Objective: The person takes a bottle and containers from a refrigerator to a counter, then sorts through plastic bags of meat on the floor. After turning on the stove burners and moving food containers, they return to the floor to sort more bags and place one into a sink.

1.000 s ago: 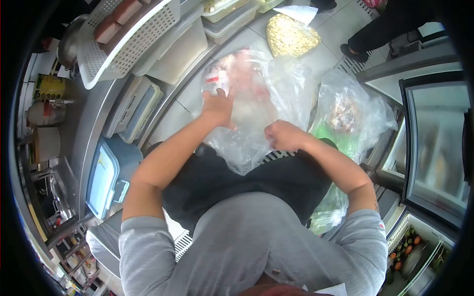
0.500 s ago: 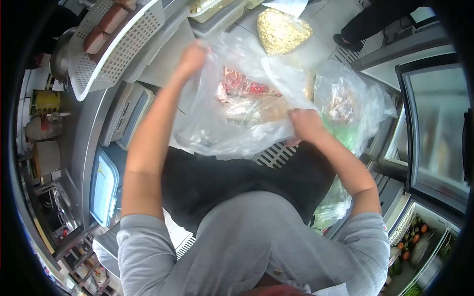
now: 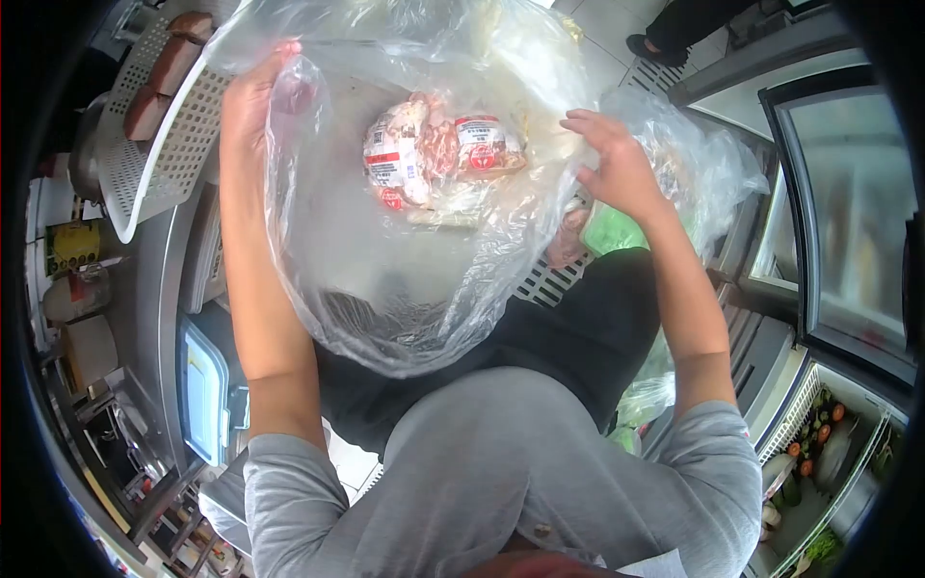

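A large clear plastic bag [image 3: 299, 255] hangs in front of me over my legs, its mouth spread wide towards me. My left hand [image 3: 260, 91] is closed on its left rim, with part of the fingers behind the film. At the right rim is my right hand [image 3: 624, 166], its fingers spread and the thumb apart. Inside the bag lie two wrapped packs of meat, a left pack [image 3: 393, 159] and a right pack [image 3: 487, 144], both with red and white printed labels.
Left, a white perforated basket [image 3: 178, 159] holds reddish-brown blocks [image 3: 152, 91]. Below stands a blue-lidded box [image 3: 202, 385]. Another clear bag [image 3: 708, 159] and a green bundle [image 3: 614, 231] lie right, beside a glass door [image 3: 848, 193] and a vegetable crate [image 3: 795, 409]. Another person's foot [image 3: 657, 48] is at the top.
The bag has been raised and its mouth opened wider, showing the labelled packs. My left hand moved left and up; my right hand moved up and its fingers opened.
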{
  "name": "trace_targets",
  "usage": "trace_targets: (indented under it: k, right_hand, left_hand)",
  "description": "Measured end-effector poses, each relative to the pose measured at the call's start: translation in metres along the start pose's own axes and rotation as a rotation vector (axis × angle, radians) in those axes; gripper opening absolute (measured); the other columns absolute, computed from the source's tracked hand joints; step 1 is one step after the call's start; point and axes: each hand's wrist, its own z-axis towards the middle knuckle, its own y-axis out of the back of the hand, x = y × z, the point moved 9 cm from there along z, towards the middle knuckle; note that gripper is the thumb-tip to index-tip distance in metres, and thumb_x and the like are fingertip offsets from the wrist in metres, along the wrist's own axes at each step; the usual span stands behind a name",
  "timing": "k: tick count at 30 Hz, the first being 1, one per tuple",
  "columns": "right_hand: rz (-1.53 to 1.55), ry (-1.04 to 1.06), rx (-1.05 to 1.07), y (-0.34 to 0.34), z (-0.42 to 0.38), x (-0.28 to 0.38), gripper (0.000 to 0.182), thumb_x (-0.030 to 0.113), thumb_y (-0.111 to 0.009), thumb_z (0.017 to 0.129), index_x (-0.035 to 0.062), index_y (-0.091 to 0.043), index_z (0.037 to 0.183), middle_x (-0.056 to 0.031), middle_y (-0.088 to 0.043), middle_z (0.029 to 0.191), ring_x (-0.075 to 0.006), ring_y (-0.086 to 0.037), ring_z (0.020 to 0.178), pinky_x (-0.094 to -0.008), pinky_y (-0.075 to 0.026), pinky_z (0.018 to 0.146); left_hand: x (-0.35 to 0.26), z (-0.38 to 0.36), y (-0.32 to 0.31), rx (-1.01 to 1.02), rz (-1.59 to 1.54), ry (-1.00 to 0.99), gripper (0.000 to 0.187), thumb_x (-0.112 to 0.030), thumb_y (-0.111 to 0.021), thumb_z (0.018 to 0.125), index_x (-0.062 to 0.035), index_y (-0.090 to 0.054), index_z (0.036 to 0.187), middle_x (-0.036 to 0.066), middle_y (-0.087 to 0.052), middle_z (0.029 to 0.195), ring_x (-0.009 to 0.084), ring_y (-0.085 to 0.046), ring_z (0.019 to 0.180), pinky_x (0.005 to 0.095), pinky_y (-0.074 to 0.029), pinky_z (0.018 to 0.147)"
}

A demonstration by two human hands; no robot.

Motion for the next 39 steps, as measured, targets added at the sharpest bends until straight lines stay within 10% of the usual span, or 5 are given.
trace_targets:
  k: [6,10,18,34,39]
  right_hand:
    - [0.812,-0.151,0.299,-0.064,0.019,0.038,0.052,0.011,-0.069,0.081,0.0057,-0.058,0.131,-0.0178,-0.057,0.136,-0.0298,-0.055,0.127,-0.0378,-0.045,0.104]
    - [0.205,-0.378,0.501,-0.201,0.052,-0.018,0.063,0.039,-0.073,0.081,-0.0027,-0.058,0.127,-0.0213,-0.065,0.121,-0.0333,-0.063,0.114,-0.0396,-0.048,0.099]
    - [0.740,-0.839,0.028,-0.332,0.034,-0.206,0.090,0.032,-0.088,0.063,-0.0084,-0.049,0.132,-0.0226,-0.065,0.122,-0.0298,-0.069,0.101,-0.0431,-0.056,0.082]
    - [0.472,-0.164,-0.005,-0.272,0.139,0.057,0.025,0.011,-0.064,0.081,0.0018,-0.065,0.104,-0.0245,-0.066,0.106,-0.0399,-0.064,0.100,-0.0465,-0.050,0.088]
    - [0.554,-0.728,-0.902,-0.172,-0.035,-0.066,0.022,0.000,-0.056,0.081,0.0013,-0.063,0.102,-0.0158,-0.066,0.101,-0.0318,-0.065,0.092,-0.0381,-0.050,0.084]
  left_hand:
    - [-0.032,-0.037,-0.047,0.036,0.003,-0.114,0.022,-0.011,-0.067,0.092,0.0032,-0.067,0.109,0.002,-0.067,0.086,0.0103,-0.060,0.062,0.0289,-0.053,0.065]
    - [-0.061,-0.068,-0.083,0.307,-0.274,-0.170,0.021,-0.009,-0.061,0.096,0.0053,-0.064,0.111,0.004,-0.068,0.088,0.0118,-0.062,0.063,0.0307,-0.055,0.068]
    - [-0.032,-0.053,-0.057,0.161,-0.078,-0.145,0.024,-0.010,-0.061,0.096,0.0072,-0.065,0.111,0.007,-0.070,0.095,0.0136,-0.067,0.073,0.0351,-0.060,0.069]
    - [0.061,0.010,-0.059,0.138,0.302,0.003,0.019,-0.020,-0.070,0.088,-0.0038,-0.070,0.098,0.002,-0.066,0.088,0.0112,-0.060,0.076,0.0289,-0.048,0.065]
    - [0.066,0.023,-0.047,0.136,0.192,0.067,0.022,-0.018,-0.070,0.088,-0.0029,-0.071,0.104,0.003,-0.067,0.099,0.0121,-0.062,0.085,0.0318,-0.050,0.067]
